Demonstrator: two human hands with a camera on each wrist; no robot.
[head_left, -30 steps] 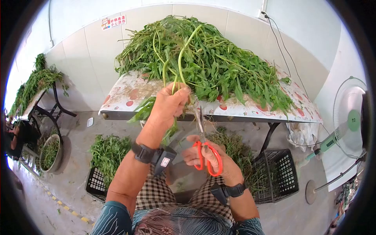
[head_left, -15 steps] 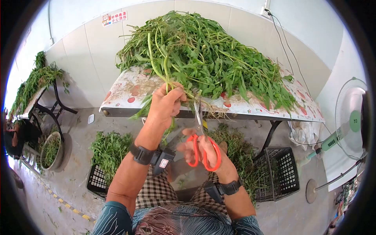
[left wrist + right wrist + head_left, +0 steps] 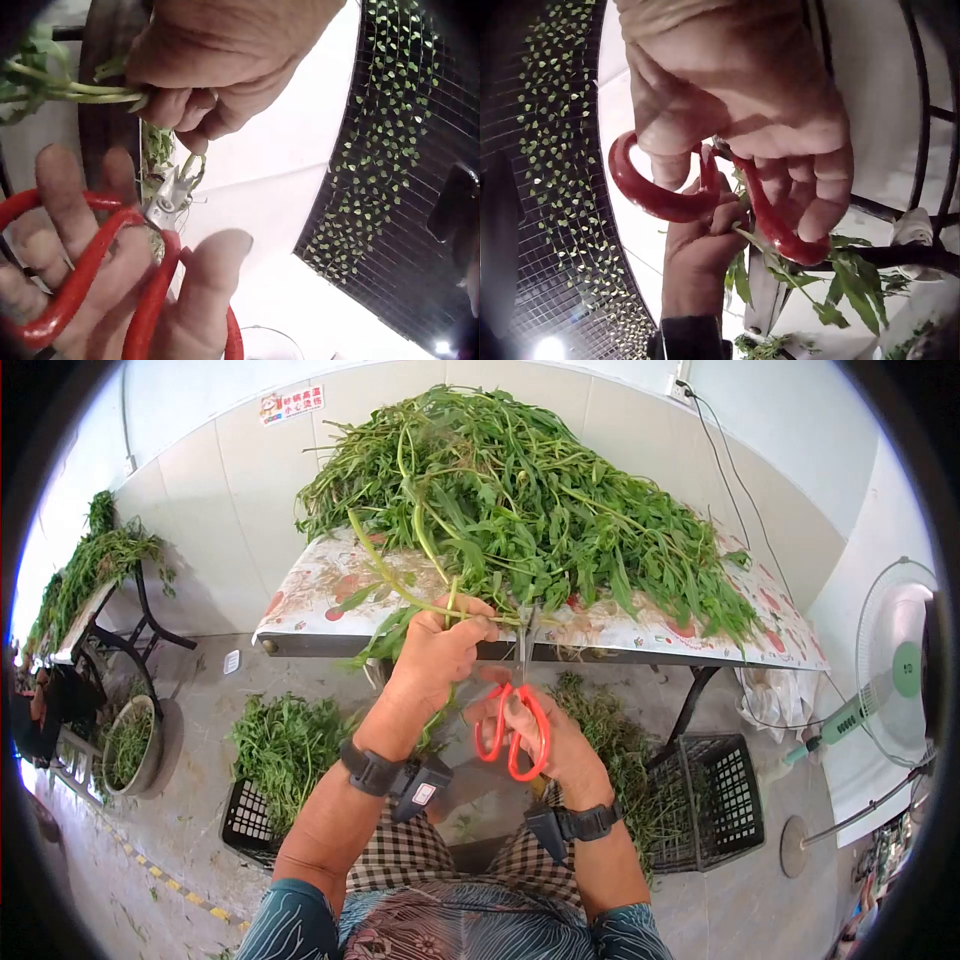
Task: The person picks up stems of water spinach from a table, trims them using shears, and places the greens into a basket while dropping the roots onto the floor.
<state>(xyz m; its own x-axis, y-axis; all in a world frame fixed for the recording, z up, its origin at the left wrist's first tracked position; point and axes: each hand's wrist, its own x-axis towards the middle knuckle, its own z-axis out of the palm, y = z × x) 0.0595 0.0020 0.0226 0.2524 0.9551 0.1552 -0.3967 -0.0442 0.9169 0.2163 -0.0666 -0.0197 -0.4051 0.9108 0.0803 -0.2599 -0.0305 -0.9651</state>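
My left hand (image 3: 437, 650) grips a few pale green stems (image 3: 385, 565) at the table's front edge. The stems slant up and left, and their cut or root ends stick out to the right of the fist. Red-handled scissors (image 3: 543, 728) are in my right hand (image 3: 578, 750), with thumb and fingers through the loops. Their blades point up and cross the stem ends just right of the left fist. In the left wrist view, leafy stems (image 3: 97, 96) come out of the fist and the blades' pivot (image 3: 166, 201) lies just below it.
A large heap of leafy greens (image 3: 520, 500) covers much of the patterned tablecloth (image 3: 325, 585). On the floor are a black crate (image 3: 245, 818) under greens at left and another black crate (image 3: 735, 800) at right. A fan (image 3: 905, 668) stands far right; a round basin (image 3: 152, 760) lies left.
The stems in my left hand have swung from upright to leaning left, with their lower ends turned right. My right hand has raised the scissors, and the blades have come to the stem ends.
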